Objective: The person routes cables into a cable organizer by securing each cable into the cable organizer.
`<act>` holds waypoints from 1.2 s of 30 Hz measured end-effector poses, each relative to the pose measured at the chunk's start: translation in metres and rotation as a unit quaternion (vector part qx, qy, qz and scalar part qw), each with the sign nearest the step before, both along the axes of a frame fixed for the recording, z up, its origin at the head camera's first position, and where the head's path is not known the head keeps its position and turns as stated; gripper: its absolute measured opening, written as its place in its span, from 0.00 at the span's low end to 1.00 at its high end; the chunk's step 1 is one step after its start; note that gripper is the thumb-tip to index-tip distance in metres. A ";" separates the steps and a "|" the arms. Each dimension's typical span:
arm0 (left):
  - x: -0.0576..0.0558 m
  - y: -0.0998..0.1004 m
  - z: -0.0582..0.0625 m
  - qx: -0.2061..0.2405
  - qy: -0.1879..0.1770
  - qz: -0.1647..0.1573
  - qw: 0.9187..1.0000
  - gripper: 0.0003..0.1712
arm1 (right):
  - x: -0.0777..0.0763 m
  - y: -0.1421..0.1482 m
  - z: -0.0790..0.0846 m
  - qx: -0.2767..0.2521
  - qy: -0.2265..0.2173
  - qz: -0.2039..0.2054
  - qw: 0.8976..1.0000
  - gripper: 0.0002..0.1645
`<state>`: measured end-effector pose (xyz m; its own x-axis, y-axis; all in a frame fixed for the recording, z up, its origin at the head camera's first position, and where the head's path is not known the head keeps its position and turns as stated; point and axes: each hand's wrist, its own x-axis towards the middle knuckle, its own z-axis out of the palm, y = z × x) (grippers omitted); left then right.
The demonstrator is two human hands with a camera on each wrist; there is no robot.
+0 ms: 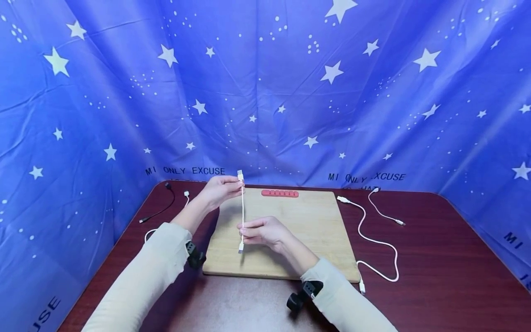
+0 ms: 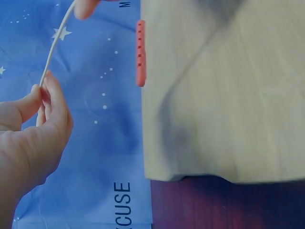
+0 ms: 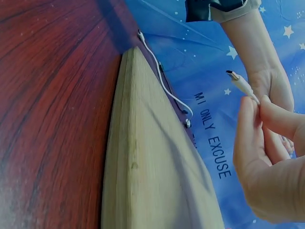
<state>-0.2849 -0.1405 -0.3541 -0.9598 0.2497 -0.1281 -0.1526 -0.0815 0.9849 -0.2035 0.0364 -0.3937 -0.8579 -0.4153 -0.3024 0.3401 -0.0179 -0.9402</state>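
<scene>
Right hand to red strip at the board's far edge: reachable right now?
Likely yes: only bare board shows between the right hand and the red strip, though that hand pinches the white cable and may need to let go first.

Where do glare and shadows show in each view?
Head: pale glare on the table in front of the wooden board; left wrist: soft-edged shadow down the board; right wrist: shadow streaks on the board, pale sheen on the table at lower left.
</scene>
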 end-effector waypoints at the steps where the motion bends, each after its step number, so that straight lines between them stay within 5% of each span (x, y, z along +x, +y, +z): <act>1: -0.001 0.001 0.002 0.001 -0.001 -0.002 1.000 0.22 | 0.000 0.002 -0.001 -0.003 -0.004 -0.011 1.000 0.23; 10: -0.011 0.006 0.017 -0.028 0.016 -0.036 0.999 0.21 | -0.004 0.014 -0.008 -0.008 -0.001 -0.081 0.997 0.22; 15: -0.018 0.018 0.016 -0.029 0.024 -0.057 0.998 0.21 | -0.008 0.022 -0.009 0.019 0.023 -0.102 0.994 0.21; 25: -0.028 0.036 0.002 -0.013 -0.003 -0.023 1.000 0.23 | -0.008 0.032 -0.018 0.028 0.026 -0.114 0.993 0.22; 36: -0.043 0.051 0.009 -0.004 -0.021 -0.021 1.000 0.25 | -0.013 0.036 -0.017 0.008 0.028 -0.192 0.981 0.21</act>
<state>-0.3275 -0.0900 -0.3453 -0.9423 0.2878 -0.1710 -0.1976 -0.0657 0.9781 -0.2164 0.0726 -0.4110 -0.9657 -0.0537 -0.2542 0.2589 -0.1190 -0.9585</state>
